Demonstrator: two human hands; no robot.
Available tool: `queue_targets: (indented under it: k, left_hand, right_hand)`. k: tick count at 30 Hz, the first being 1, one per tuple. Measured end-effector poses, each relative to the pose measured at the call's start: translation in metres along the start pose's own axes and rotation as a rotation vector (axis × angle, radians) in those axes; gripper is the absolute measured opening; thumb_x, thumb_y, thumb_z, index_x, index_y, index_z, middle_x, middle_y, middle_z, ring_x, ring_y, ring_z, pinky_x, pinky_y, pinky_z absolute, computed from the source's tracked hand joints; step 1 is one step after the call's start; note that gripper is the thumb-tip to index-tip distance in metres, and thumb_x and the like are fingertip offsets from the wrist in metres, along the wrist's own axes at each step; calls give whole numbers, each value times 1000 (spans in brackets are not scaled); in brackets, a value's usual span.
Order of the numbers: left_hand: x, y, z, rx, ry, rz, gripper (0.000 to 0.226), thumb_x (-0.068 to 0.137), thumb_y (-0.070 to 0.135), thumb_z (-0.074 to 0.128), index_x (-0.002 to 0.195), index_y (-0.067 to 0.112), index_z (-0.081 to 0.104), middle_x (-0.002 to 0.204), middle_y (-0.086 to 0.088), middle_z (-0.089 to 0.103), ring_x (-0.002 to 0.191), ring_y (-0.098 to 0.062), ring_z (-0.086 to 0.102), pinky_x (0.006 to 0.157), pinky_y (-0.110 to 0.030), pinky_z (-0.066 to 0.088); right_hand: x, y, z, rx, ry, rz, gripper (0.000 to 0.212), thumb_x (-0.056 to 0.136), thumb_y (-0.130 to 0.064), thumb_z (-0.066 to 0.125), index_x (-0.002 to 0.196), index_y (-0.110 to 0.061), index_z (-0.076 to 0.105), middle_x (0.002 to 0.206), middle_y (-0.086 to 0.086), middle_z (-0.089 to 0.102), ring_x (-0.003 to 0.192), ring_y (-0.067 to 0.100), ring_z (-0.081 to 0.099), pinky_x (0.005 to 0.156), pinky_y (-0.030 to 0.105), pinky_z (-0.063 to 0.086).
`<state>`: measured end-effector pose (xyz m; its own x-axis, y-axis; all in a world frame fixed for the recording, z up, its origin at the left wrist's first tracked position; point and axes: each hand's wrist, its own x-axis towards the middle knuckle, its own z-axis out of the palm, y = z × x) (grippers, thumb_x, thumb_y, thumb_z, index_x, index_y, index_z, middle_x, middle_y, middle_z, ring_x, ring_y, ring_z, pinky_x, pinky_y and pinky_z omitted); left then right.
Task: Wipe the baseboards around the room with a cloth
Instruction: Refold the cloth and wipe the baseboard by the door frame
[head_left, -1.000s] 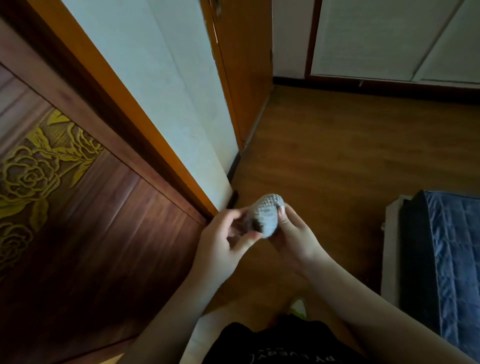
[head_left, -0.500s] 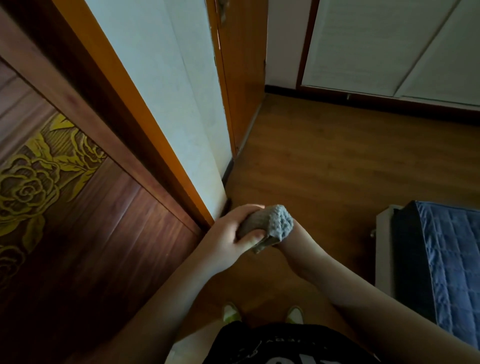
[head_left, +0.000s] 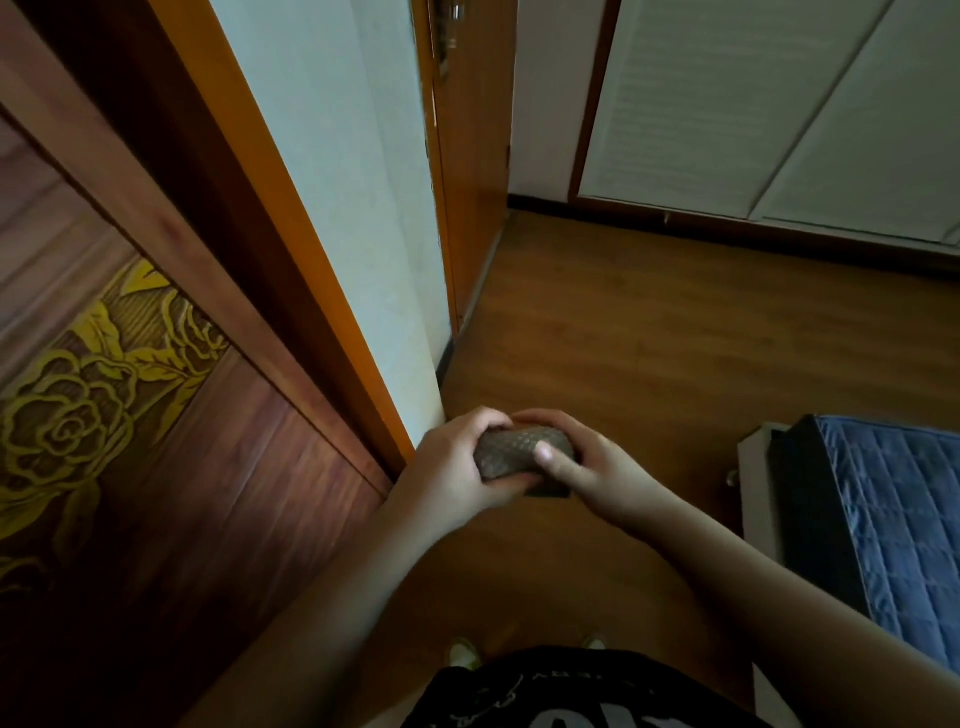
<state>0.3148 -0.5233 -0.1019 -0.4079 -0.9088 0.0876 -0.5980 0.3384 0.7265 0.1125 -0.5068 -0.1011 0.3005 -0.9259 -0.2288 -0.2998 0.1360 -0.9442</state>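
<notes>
A grey textured cloth (head_left: 511, 454) is bunched into a small wad in front of me, above the wooden floor. My left hand (head_left: 452, 467) grips it from the left, fingers curled over its top and thumb under it. My right hand (head_left: 592, 467) holds it from the right, thumb lying across its front. A dark baseboard (head_left: 445, 358) runs along the foot of the white wall just beyond my hands. Another dark baseboard (head_left: 727, 228) runs below the white panels at the far side.
A dark wooden door with a carved gold flower (head_left: 78, 415) fills the left. An orange wooden door (head_left: 467, 182) stands ajar at the far corner. A bed with a blue quilted cover (head_left: 893, 519) is at the right. The wooden floor (head_left: 649, 338) lies between them.
My hands have squeezed the cloth into a tighter wad, and my right thumb now lies across its front. The view has shifted forward, bringing the wall and far baseboard into fuller view.
</notes>
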Motion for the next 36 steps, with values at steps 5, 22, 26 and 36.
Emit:
queue_targets:
  k: [5,22,26,36]
  left_hand:
    - [-1,-16,-24,-443,-144,-186,73,63,67,80,124,34,55,120,17,62,111,2,61,86,-22,56]
    - [23,-47,-36,-296,-115,139,45,85,28,77,126,37,61,122,24,61,116,1,58,91,-11,48]
    - [42,-59,-20,-222,-41,125,49,81,40,71,129,29,65,120,16,58,114,-2,58,90,-14,52]
    - [114,-128,16,344,-108,-45,49,98,40,56,142,18,53,129,-5,61,116,-21,58,94,-27,49]
  right_hand:
    - [9,-6,17,29,231,-54,56,70,-78,62,99,-30,65,86,-9,74,69,12,72,55,21,54]
    - [27,-5,9,74,83,-141,69,63,-52,85,125,-31,61,119,-8,68,112,11,64,91,23,52]
    - [42,11,-3,-63,201,-103,54,63,-50,87,112,-43,67,108,-23,69,101,-3,65,81,9,48]
    - [130,103,-60,-71,284,2,47,57,-64,77,99,-54,59,103,-38,61,95,-10,61,73,6,49]
